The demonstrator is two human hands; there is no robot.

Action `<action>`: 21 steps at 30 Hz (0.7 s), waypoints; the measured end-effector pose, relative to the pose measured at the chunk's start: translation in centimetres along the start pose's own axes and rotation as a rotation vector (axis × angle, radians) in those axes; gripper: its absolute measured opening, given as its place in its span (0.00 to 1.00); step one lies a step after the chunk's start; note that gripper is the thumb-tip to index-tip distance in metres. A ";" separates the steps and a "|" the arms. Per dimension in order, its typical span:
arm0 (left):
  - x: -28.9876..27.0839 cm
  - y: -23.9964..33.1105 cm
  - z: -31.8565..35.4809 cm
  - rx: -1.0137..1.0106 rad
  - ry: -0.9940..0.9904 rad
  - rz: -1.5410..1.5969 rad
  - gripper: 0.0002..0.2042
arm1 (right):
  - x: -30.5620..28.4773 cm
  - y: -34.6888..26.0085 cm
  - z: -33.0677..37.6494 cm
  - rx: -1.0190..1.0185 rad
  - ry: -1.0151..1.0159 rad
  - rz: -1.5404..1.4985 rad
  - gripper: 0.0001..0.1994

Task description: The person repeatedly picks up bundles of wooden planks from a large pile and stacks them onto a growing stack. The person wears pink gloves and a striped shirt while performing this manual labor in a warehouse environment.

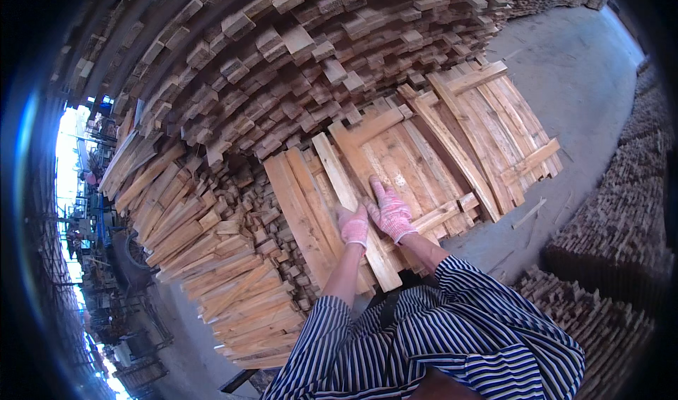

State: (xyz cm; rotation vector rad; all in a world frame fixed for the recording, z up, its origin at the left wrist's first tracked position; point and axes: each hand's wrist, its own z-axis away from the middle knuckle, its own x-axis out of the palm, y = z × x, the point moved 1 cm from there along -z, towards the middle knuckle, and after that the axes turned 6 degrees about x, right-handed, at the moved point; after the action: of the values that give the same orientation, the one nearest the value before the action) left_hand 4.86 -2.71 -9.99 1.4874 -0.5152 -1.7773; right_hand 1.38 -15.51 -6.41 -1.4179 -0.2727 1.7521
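Both my hands wear pink-and-white knit gloves and work over a layer of flat wooden boards. My left hand (pixel 353 226) is closed over a narrow pale plank (pixel 383 267) that lies lengthwise, pointing toward my body; its fingertips are slightly blurred. Just to the right, my right hand (pixel 390 212) lies flat with fingers stretched out, resting on a wider board (pixel 374 165) beside that plank. More boards (pixel 300 209) lie side by side left of the plank. A short crosspiece (pixel 441 215) runs across the boards right of my right hand.
A tall stack of sawn timber ends (pixel 282 46) rises at the far side. At left, a heap of loose wood strips (pixel 233 294) reaches toward me. Board panels (pixel 494 117) extend right, beside the grey floor (pixel 575 61). More stacked wood (pixel 614 209) stands at far right.
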 end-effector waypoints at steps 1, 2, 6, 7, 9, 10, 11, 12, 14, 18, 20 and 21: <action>-0.1 -0.3 -0.4 -0.025 0.013 -0.002 0.43 | 0.4 -0.7 0.2 -0.041 0.006 -0.030 0.33; -0.3 -0.5 -0.8 -0.047 0.026 -0.006 0.43 | 1.1 -1.5 0.8 -0.062 -0.030 -0.063 0.32; 0.8 0.6 0.1 -0.102 -0.110 0.200 0.43 | -0.3 1.1 -0.1 -0.090 -0.156 -0.189 0.32; 0.4 1.0 0.7 -0.085 -0.103 0.269 0.43 | -1.4 1.9 -0.6 -0.136 -0.020 -0.054 0.32; -0.2 0.7 1.4 -0.051 -0.091 0.416 0.44 | -4.9 3.6 -3.1 -0.219 0.248 0.236 0.32; -1.5 -0.8 0.7 -0.062 -0.064 0.375 0.44 | -7.0 3.2 -4.4 -0.118 0.313 0.281 0.33; -2.5 -2.6 -0.1 -0.074 -0.037 0.342 0.44 | -9.6 2.8 -5.7 -0.019 0.378 0.334 0.34; -0.7 -1.7 -0.3 -0.060 -0.071 0.328 0.44 | -11.8 7.1 -8.2 0.048 0.541 0.425 0.29; 0.2 -0.7 0.5 -0.042 -0.125 0.359 0.43 | -14.9 12.1 -9.3 0.205 0.321 0.262 0.25; -1.0 1.0 1.0 -0.106 -0.115 0.396 0.42 | -15.4 11.2 -7.3 0.182 0.303 0.180 0.29; -1.3 0.8 1.2 -0.100 -0.109 0.376 0.42 | -16.7 11.4 -7.7 0.198 0.327 0.136 0.31; -1.7 0.7 1.3 -0.100 -0.089 0.358 0.41 | -17.5 11.0 -7.9 0.238 0.303 0.120 0.31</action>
State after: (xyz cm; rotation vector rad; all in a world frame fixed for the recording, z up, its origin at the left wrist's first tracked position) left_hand 3.90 -2.11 -8.07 1.1674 -0.6809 -1.5665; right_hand 3.31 -37.44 -3.72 -1.5218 0.1808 1.5747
